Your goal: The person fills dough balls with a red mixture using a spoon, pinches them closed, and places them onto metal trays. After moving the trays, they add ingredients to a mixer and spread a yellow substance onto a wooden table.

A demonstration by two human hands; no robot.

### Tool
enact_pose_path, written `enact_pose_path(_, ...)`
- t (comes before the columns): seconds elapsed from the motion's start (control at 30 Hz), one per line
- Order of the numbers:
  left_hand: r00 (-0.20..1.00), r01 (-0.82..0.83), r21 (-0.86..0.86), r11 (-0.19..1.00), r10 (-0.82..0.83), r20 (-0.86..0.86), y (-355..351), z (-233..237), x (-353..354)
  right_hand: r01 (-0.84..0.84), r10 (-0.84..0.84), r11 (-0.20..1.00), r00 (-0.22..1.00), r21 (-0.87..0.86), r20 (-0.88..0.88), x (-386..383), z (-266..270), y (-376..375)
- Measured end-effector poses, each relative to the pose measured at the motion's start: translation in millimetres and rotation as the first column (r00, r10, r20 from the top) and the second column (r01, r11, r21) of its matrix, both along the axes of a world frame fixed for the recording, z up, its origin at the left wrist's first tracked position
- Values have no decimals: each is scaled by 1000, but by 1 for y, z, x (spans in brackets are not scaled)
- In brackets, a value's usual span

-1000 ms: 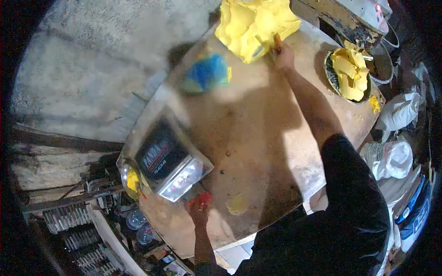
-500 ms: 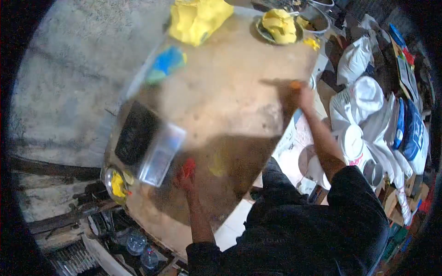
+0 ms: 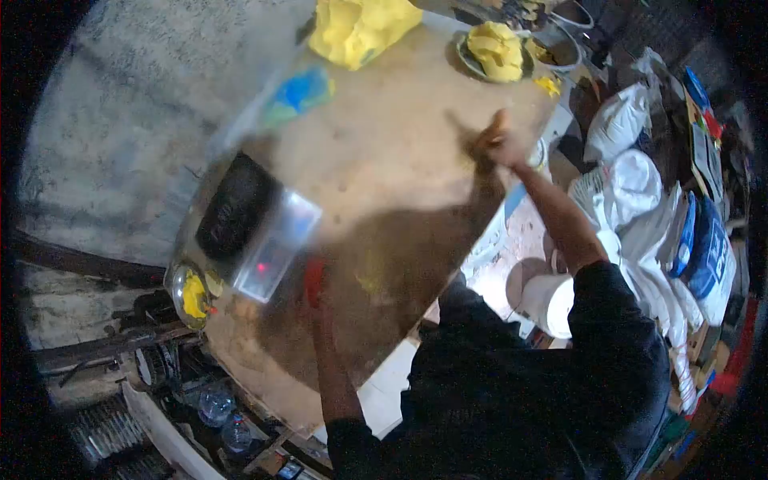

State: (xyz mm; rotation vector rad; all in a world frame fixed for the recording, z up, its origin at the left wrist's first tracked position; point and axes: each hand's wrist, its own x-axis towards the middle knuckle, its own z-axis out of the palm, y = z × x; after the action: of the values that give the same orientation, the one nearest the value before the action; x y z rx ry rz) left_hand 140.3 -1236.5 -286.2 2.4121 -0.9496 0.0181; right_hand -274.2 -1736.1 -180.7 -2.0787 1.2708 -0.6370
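Note:
In the head view my left hand (image 3: 318,306) is low over the shaded part of the wooden table (image 3: 384,152). Its fingers are closed around a small red object (image 3: 314,278), too blurred to name. A faint yellow patch (image 3: 370,272) lies on the tabletop to the right of it. My right hand (image 3: 498,146) is by the table's right edge, smeared by motion, so its fingers and anything in them cannot be made out. Beyond it a plate (image 3: 474,70) carries a yellow doughy lump (image 3: 496,50), with small yellow scraps (image 3: 548,85) beside it.
A large yellow mass (image 3: 360,32) sits at the table's far end, near a blue plastic piece (image 3: 302,92). On the left are a digital scale (image 3: 276,244), a black box (image 3: 236,210) and a bowl with yellow material (image 3: 194,296). White sacks (image 3: 620,120) and a bucket (image 3: 548,304) stand right.
My right hand has moved slightly away from me and to the left, and its pose has turned. My left hand has shifted a little up and left with the red object. The camera view has shifted.

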Motion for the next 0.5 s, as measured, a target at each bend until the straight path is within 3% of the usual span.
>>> enact_pose_path(0.03,1000,-19,-5,1000,19,-1,-3,-1,2,104,-120,983,987,-150,-106,-24,-33,-78)
enact_pose_path(0.07,999,16,-30,999,-14,48,1,-1,2,253,-286,948,943,-193,-170,-14,37,-75)
enact_pose_path(0.1,994,58,-49,997,-53,100,2,2,2,389,-371,916,915,-101,158,-23,-19,-135)
enact_pose_path(0.17,970,165,-53,985,-152,191,2,13,2,349,-288,894,928,-281,237,6,-49,-146)
enact_pose_path(0.2,971,166,-37,985,-157,182,-5,23,1,328,-331,934,944,-138,6,28,-76,-117)
enact_pose_path(0.23,978,143,-21,989,-138,155,-14,33,-4,-210,40,959,765,191,643,85,-27,-21)
enact_pose_path(0.27,986,116,-11,993,-114,125,-26,35,-13,-354,-163,692,772,629,614,91,-86,41)
enact_pose_path(0.33,998,30,9,1000,-31,56,-25,32,-18,-424,98,582,883,694,458,127,26,131)
enact_pose_path(0.37,999,-41,38,998,41,3,-24,31,-19,-724,467,555,679,410,566,130,-10,145)
enact_pose_path(0.4,1000,-22,38,999,23,-6,-33,39,-23,-922,769,376,366,92,523,130,-46,146)
enact_pose_path(0.47,974,-31,330,944,-45,222,-38,73,-30,-786,696,562,617,257,367,124,44,37)
enact_pose_path(0.5,973,-45,341,939,-36,227,-33,69,-30,-697,639,635,716,333,279,121,91,-17)
